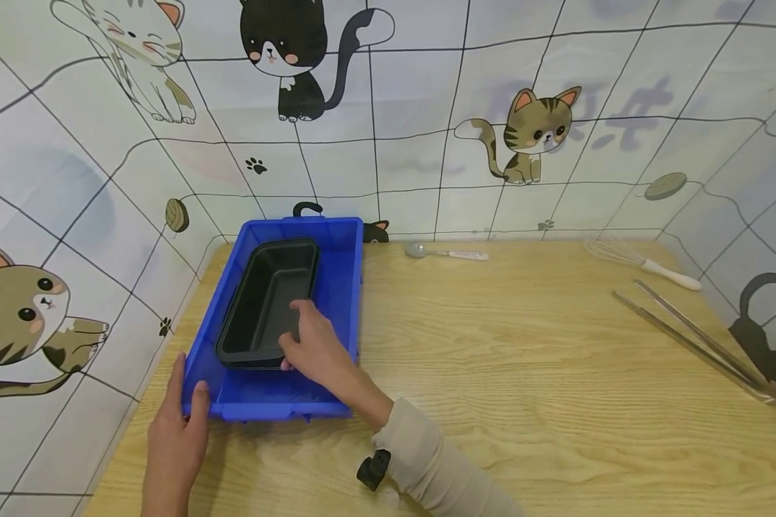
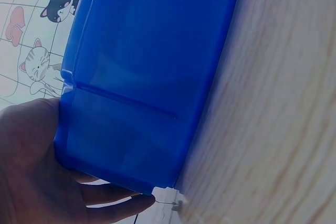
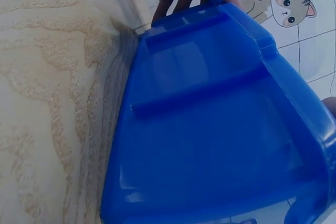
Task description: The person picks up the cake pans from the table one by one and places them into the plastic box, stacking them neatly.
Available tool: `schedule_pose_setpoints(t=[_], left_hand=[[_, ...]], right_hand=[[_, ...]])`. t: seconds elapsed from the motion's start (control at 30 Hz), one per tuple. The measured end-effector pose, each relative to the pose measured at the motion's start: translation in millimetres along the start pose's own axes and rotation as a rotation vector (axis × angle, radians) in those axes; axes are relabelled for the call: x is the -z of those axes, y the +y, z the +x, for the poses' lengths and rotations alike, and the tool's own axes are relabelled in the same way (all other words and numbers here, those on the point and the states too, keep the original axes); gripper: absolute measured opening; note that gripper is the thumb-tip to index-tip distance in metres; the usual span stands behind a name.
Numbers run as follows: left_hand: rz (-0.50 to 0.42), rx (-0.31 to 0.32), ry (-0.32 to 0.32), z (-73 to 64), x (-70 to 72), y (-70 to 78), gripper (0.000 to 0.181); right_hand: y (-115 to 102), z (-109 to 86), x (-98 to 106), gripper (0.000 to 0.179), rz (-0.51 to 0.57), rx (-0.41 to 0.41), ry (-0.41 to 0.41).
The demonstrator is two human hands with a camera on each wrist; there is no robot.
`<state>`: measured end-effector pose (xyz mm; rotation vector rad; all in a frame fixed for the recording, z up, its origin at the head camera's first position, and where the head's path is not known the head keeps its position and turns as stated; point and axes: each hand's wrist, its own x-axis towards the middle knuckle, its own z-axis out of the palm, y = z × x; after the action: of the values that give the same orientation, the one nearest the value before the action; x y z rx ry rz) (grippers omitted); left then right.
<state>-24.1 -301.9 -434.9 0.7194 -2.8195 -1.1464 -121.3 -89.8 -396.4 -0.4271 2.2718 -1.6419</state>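
A blue plastic tray (image 1: 278, 409) stands on the left of the wooden table, with a dark rectangular loaf pan (image 1: 248, 301) inside it. My left hand (image 1: 177, 431) grips the tray's near left corner, thumb over the rim and fingers along the outside. In the left wrist view the fingers of that left hand (image 2: 31, 166) curl round the corner of the tray (image 2: 142, 66). My right hand (image 1: 323, 352) is at the pan's right side, fingers bent over its rim and holding it. The tray's outer wall (image 3: 205, 129) fills most of the right wrist view.
A small spoon (image 1: 449, 254) lies along the table's back edge. Toward the right are a white-handled whisk (image 1: 647, 266) and long metal tongs (image 1: 698, 341). Cat-printed sheeting (image 1: 414, 158) rises behind the table and at both sides.
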Motion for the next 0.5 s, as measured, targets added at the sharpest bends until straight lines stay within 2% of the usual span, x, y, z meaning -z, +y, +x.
schedule_pose_setpoints(t=[0.2,0.33,0.43,0.5], left_hand=[[0.038,0.012,-0.023,1.3,2.1,0.9,0.069],[0.141,0.01,-0.055,0.7,10.9,1.7,0.071],[0.253,-0.003,-0.065,-0.2,20.0,7.3,0.074],[0.302,-0.06,-0.044,-0.6,25.0,14.5,0.075]], right_hand=[[2,-3.7,0,0.064,-0.023,-0.024,-0.033],[-1,-7.2,0,0.066,-0.079,-0.032,-0.036],[-8,-17.1,8,0.061,-0.125,0.039,-0.057],[-14,-29.2,23,0.052,-0.163,0.163,-0.076]])
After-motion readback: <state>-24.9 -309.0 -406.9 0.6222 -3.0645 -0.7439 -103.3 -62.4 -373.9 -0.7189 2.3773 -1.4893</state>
